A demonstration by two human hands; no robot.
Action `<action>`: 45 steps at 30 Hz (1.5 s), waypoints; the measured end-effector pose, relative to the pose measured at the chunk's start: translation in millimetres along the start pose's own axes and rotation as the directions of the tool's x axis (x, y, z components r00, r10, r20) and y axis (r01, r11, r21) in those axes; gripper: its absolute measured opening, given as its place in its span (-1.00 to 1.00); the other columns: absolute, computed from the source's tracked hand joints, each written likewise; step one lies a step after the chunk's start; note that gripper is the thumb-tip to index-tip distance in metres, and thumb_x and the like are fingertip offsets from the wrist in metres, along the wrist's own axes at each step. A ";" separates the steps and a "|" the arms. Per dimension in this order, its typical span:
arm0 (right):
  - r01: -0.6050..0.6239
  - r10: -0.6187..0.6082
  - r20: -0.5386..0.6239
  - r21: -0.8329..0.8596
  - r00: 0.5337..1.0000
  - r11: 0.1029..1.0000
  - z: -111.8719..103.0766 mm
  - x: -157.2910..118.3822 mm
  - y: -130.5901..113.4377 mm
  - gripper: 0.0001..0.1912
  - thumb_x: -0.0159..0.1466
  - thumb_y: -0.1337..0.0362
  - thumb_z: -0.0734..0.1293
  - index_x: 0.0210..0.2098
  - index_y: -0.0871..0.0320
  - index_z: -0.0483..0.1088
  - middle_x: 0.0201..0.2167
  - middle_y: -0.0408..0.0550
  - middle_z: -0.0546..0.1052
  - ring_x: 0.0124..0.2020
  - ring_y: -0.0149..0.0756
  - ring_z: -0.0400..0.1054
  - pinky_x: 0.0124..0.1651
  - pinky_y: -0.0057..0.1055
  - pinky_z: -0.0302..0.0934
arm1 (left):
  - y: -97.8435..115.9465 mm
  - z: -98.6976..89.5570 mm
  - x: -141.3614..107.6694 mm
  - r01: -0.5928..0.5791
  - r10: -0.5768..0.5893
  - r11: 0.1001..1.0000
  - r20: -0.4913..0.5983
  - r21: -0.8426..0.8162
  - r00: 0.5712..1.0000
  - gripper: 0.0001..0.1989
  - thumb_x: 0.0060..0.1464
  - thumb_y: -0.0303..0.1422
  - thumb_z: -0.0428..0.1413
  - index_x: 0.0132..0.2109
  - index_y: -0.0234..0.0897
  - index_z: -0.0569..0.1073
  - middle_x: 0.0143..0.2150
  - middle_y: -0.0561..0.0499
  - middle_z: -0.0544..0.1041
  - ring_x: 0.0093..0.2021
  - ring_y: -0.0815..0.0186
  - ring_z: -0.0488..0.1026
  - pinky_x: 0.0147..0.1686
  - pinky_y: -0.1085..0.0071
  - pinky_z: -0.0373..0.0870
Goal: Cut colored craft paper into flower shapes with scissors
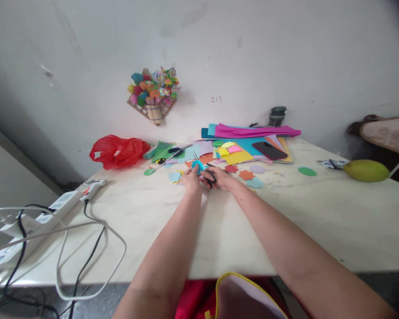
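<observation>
My left hand (191,178) pinches a small bright blue paper piece (197,166) above the middle of the table. Right beside it, my right hand (218,178) is closed round the black handles of a pair of scissors (210,179). The scissor blades point toward the blue piece, and whether they touch it I cannot make out. Cut flower shapes lie close by: a red one (231,169), an orange one (246,175) and a light blue one (254,182) on the right, and a pale blue one with yellow (175,177) on the left.
Behind my hands lie coloured sheets (246,156), a dark phone (269,150) and a second pair of scissors (176,151). A red plastic bag (118,151) sits back left. A power strip (58,208) with loose cables and a glue gun (93,188) occupy the left; a yellow-green fruit (365,170) lies right.
</observation>
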State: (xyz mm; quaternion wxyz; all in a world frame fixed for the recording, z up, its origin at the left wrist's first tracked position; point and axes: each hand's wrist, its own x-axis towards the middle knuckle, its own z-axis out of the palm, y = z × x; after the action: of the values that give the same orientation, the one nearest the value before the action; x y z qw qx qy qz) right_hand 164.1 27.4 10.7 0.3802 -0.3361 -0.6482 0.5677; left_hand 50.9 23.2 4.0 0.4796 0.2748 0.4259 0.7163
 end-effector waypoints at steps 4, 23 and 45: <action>0.001 -0.001 -0.009 -0.003 1.000 1.000 1.5 -0.3 -0.9 -0.66 0.16 0.07 0.42 -0.48 0.17 0.28 -0.67 -0.20 0.39 -0.71 -0.47 0.26 -0.77 -0.56 -0.08 | 3.7 3.1 -4.1 0.006 -0.007 1.000 -0.032 -0.005 0.999 -0.68 -0.17 -0.24 0.26 -0.53 -0.21 0.25 -0.77 0.11 0.34 -0.80 0.36 0.22 -0.76 0.47 0.09; 0.018 -0.018 -0.035 0.019 0.999 1.000 4.8 0.8 -2.0 -0.74 0.12 0.17 0.43 -0.44 0.17 0.29 -0.68 -0.22 0.39 -0.74 -0.48 0.23 -0.80 -0.56 -0.08 | 11.4 1.5 -8.2 0.027 -0.025 0.999 0.061 -0.034 0.998 -0.70 -0.14 -0.27 0.24 -0.55 -0.22 0.25 -0.75 0.06 0.37 -0.82 0.32 0.24 -0.79 0.43 0.14; -0.041 0.038 -0.061 -0.041 0.997 0.998 -0.6 -1.9 -9.7 -0.77 0.09 0.22 0.43 -0.44 0.16 0.29 -0.69 -0.23 0.40 -0.75 -0.47 0.23 -0.81 -0.58 -0.12 | 18.5 -6.7 6.5 0.039 -0.038 0.998 0.009 -0.058 0.999 -0.69 -0.35 -0.37 0.40 -0.52 -0.32 0.39 -0.59 0.08 0.44 -0.54 0.41 0.40 -0.42 0.47 0.38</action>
State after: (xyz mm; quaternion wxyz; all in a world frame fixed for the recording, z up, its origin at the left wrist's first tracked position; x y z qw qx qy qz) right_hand 165.6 24.8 20.1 0.3811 -0.3736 -0.6416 0.5509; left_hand 34.5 23.6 16.9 0.5027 0.2553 0.4083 0.7179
